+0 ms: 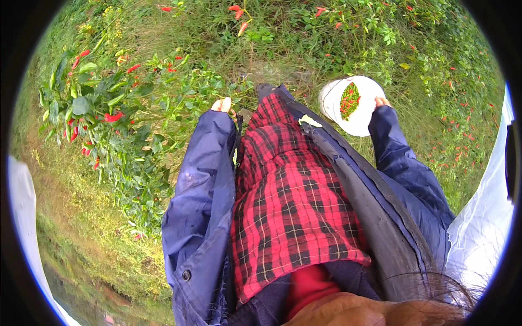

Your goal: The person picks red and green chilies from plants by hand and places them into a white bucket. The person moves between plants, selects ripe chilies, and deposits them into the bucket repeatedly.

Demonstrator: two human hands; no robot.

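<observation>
My right hand [382,102] is closed on the rim of a white plastic bucket [361,126], at the right in front of me. Small red and green chili peppers [350,101] lie in the bucket. My left hand [223,105] is beside low leafy stems at the right edge of a chili plant [118,98]; its fingers look bent, and whether they hold anything is unclear. Red and green chilies [113,117] hang on that plant. Both sleeves are dark blue, and an open jacket shows a red and black plaid shirt [289,195].
More chili plants [456,122] with red fruit grow at the right. Red chilies [238,14] hang at the top. Grass [269,49] covers the ground ahead. Whitish translucent sheeting [481,228] shows at the right rim, with more pale material [22,195] at the left rim.
</observation>
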